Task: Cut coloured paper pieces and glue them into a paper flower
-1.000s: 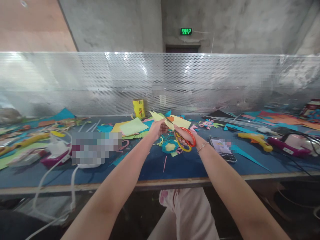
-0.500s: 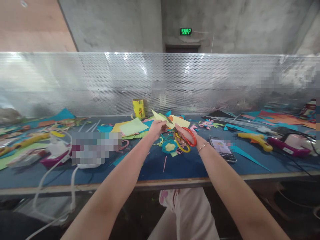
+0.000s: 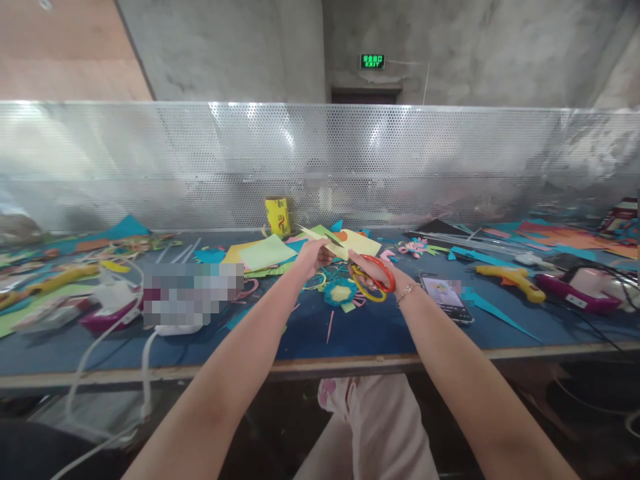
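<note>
My left hand (image 3: 313, 257) is closed in a pinch on a small pale yellow-green piece of paper (image 3: 320, 235), held just above the blue tabletop (image 3: 350, 330). My right hand (image 3: 370, 270) grips scissors (image 3: 373, 280) with one red and one yellow handle ring; the blades point at the paper's right edge. Below the hands lies a round blue and yellow paper cut-out (image 3: 340, 293) among small scraps.
Coloured paper sheets (image 3: 265, 253) lie behind the hands. A phone (image 3: 445, 297) rests to the right, with a yellow glue gun (image 3: 510, 277) and a pink device (image 3: 580, 293) beyond. White cables (image 3: 110, 333) run at left. A perforated metal screen (image 3: 320, 167) closes the back.
The paper piece has tilted flatter in my left hand and the scissors have shifted slightly right. Both arms stay nearly in place.
</note>
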`<state>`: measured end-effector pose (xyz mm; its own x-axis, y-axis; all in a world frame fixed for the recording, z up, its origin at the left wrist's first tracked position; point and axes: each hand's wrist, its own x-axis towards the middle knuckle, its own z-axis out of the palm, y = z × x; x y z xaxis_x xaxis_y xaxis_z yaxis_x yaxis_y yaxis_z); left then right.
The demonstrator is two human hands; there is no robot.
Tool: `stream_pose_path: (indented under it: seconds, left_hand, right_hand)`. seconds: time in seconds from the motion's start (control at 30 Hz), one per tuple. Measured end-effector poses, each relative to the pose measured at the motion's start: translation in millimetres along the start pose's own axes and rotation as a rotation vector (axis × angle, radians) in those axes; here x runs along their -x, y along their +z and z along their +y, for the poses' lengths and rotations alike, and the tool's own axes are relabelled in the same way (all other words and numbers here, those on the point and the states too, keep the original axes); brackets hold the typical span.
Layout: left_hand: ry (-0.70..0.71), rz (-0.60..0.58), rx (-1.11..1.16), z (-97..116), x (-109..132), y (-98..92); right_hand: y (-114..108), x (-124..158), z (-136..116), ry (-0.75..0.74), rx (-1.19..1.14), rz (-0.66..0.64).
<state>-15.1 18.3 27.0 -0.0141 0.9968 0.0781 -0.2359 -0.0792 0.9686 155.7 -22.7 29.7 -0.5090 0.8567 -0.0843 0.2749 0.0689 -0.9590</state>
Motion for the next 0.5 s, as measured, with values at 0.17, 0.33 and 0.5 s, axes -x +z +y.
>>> stream_pose_path:
  seconds: [0.17,0.33,0.5]
  left_hand:
    - [0.052,0.041,-0.015,0.6,-5.1,-4.7]
    - [0.214,0.182,0.136,5.2,-7.8,-7.6]
    - [0.267,0.295,0.325,10.6,-3.7,-0.1]
  right_hand:
    - [-5.4,-0.5,2.4,-0.031,-0.038,-0.008]
    - [-7.3,-2.5,4.5,-0.048,-0.167,-0.034]
    - [-3.2,-7.0,5.3,-0.094,-0.152,-0.022]
